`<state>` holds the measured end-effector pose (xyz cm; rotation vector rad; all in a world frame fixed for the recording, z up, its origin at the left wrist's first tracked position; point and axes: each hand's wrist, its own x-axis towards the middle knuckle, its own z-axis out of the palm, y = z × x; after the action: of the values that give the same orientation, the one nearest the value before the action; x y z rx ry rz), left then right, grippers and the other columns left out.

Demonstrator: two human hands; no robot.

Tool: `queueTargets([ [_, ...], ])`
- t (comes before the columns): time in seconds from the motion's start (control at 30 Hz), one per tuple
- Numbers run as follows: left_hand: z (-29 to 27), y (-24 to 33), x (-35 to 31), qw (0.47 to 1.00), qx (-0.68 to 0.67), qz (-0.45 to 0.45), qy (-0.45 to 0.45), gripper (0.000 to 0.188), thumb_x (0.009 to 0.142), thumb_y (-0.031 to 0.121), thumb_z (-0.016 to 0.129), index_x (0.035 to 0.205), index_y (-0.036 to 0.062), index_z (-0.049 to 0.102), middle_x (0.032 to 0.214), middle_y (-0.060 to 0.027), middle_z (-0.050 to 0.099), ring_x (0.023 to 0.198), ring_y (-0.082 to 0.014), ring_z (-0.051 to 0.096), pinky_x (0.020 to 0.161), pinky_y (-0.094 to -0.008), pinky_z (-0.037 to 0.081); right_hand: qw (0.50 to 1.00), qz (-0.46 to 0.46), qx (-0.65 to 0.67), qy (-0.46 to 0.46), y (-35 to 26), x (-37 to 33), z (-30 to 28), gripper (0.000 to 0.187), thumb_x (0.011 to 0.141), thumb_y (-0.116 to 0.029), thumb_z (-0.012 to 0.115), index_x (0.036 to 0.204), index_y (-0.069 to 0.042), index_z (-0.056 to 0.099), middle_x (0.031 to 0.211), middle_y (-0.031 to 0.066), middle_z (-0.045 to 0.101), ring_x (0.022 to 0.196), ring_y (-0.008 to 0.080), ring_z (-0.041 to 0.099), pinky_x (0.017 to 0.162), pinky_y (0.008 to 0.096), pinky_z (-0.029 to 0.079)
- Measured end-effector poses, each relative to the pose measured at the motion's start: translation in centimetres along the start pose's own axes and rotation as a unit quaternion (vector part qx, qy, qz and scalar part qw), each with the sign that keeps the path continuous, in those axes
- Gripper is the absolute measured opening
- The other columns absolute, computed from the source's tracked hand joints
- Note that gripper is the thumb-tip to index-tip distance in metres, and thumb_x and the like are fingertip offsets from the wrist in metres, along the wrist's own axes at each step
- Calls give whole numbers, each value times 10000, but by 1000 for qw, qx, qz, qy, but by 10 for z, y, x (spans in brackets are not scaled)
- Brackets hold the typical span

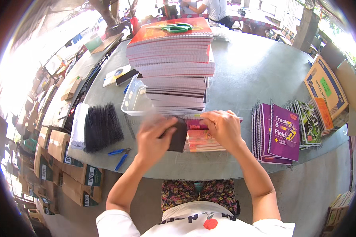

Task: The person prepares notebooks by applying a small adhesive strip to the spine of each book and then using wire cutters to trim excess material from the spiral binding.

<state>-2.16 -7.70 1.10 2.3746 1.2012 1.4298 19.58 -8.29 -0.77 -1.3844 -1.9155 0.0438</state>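
The person's white shirt [194, 223] and patterned lap [199, 191] fill the lower edge, and both forearms reach up from there to the near rim of the grey counter [257, 71]. The left hand [154, 136] is curled shut around a dark cover [178, 136], gripping it by its left side so the piece stands nearly on edge against a low pile of notebooks [203, 138]; the hand is blurred, so exactly how the fingers lie is hard to tell. The right hand [223, 126] presses down flat on top of that pile, fingers together over its upper edge, which looks like a way to keep the books from sliding while the cover is worked in at the other end. Just behind the hands rises a tall stack [174, 67] of spiral notebooks, with green scissors [176, 27] parked on top, out of the way but within reach. A clear tray [132, 98] sits against the stack's left side. Left of the hands lies a bundle of black spines [103, 126], and blue pliers [120, 155] rest just beside it near the counter's edge. To the right, purple books [279, 132] stand fanned in a row, apart from the working pile, with a cardboard box [324, 87] beyond them. Brown cartons [65, 166] crowd the floor at the left.
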Motion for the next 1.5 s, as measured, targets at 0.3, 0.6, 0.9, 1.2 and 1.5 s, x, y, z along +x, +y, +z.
queueTargets([
  [0.3, 6, 18, 20, 999, -12, 2, 36, 160, 720, 50, 700, 876, 52, 667, 880, -77, 592, 806, -222, 567, 646, -298, 450, 999, -28, -31, -19, -4, -5, -7, 79, 785, -140, 606, 849, -102, 634, 782, 49, 649, 769, 210, 624, 730, 359, 426],
  [0.6, 17, 11, 28, 997, 32, 72, 6, 210, 718, 31, 693, 924, 71, 677, 850, -75, 587, 798, -201, 589, 682, -311, 481, 938, 191, 285, -52, 31, -22, -45, 173, 752, -93, 700, 906, -24, 666, 810, 77, 674, 729, 123, 640, 680, 281, 505],
  [0.9, 34, 21, 27, 998, 14, 64, 4, 242, 711, 73, 710, 949, 90, 672, 900, -92, 598, 857, -259, 574, 736, -332, 466, 782, 167, 591, 109, 50, -44, 10, 183, 778, -85, 710, 935, 0, 671, 872, 48, 665, 777, 86, 595, 706, 222, 506],
  [1.2, 49, 25, 24, 987, 11, 103, -119, 182, 728, 90, 710, 900, 54, 661, 922, -55, 596, 819, -184, 599, 661, -305, 480, 776, 174, 601, 82, 52, -45, 7, 133, 789, -24, 671, 920, -1, 664, 863, 61, 671, 799, 92, 608, 728, 231, 512],
  [1.5, 54, 40, 26, 972, -25, 85, -220, 192, 741, 46, 689, 925, 54, 635, 889, -68, 591, 846, -192, 601, 721, -341, 501, 789, 196, 575, 95, 50, -43, 0, 134, 812, -45, 663, 940, -3, 659, 893, 41, 662, 782, 64, 574, 706, 211, 488],
])
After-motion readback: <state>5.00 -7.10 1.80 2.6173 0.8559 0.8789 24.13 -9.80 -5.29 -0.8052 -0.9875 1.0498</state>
